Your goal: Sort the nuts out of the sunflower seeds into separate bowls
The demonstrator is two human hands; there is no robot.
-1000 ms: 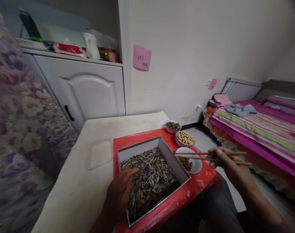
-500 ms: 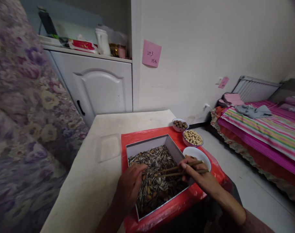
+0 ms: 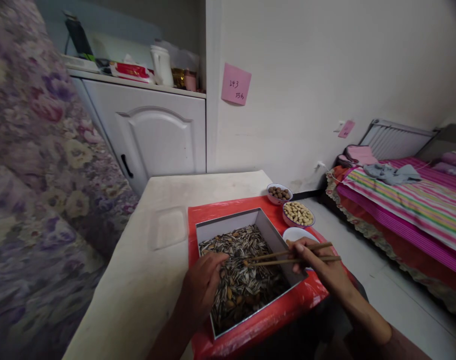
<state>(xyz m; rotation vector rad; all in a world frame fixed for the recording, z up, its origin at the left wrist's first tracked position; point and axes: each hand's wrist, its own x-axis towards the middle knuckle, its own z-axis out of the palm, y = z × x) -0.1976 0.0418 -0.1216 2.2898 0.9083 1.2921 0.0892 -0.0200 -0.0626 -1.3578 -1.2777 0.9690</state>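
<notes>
My right hand (image 3: 315, 260) grips a pair of wooden chopsticks (image 3: 275, 259), which slant left into a shallow grey-walled box (image 3: 228, 220). Striped sunflower seeds (image 3: 252, 242) fill the box, with brown almonds (image 3: 230, 293) mixed in. At the chopstick tips is one almond; whether it is pinched I cannot tell. My left hand (image 3: 201, 284) is closed over the box's left wall, its thumb and forefinger above the seeds. Behind my right hand stands a white bowl (image 3: 297, 234), partly covered by it, with something brown at its near edge.
A bowl of peanuts (image 3: 298, 214) and a bowl of round brown nuts (image 3: 279, 193) stand beyond the white bowl. Red plastic sheeting (image 3: 246, 202) lies under the box. A clear shallow tray (image 3: 168, 228) is on the pale table (image 3: 138, 280). To the right is a bed (image 3: 411, 200).
My right hand and the chopsticks have shifted right, and the tips sit by an almond. More of the white bowl is covered. My left hand stays at the box wall.
</notes>
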